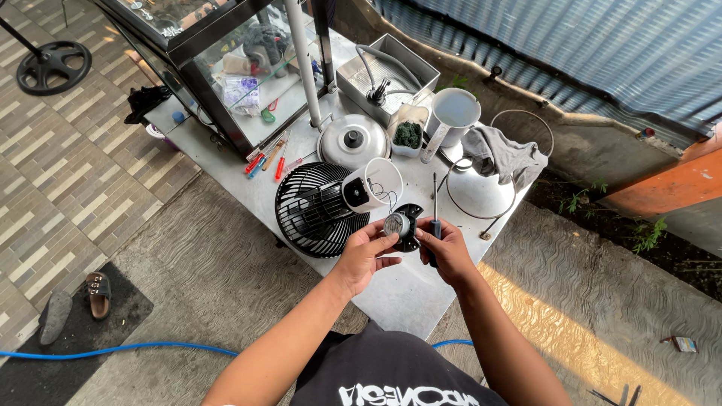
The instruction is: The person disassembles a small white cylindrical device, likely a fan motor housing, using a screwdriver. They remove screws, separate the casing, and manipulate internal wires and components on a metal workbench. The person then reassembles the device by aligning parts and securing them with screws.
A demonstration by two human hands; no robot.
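Grey metal, round and small: a fan motor (396,224), held in the air just above the near part of the surface (406,289), between both hands. Left hand (366,252) closed around the motor from the left side, fingers wrapped on its body. Right hand (449,250) closed on a screwdriver (434,214) with dark handle, shaft pointing up, and also touching a black bracket (410,225) just behind the motor. Thin wires running from the motor to a white housing (370,186), lying on its side, open end toward the right. Just beside, to the left, a black fan grille (314,210) lying flat. Judging from this: fan already taken apart, motor out of the housing but not yet free from the wires; whether the bracket screws are out, impossible to tell. Farther back, a round metal lid (353,140), a white jug (453,114) and a grey cloth (502,156).
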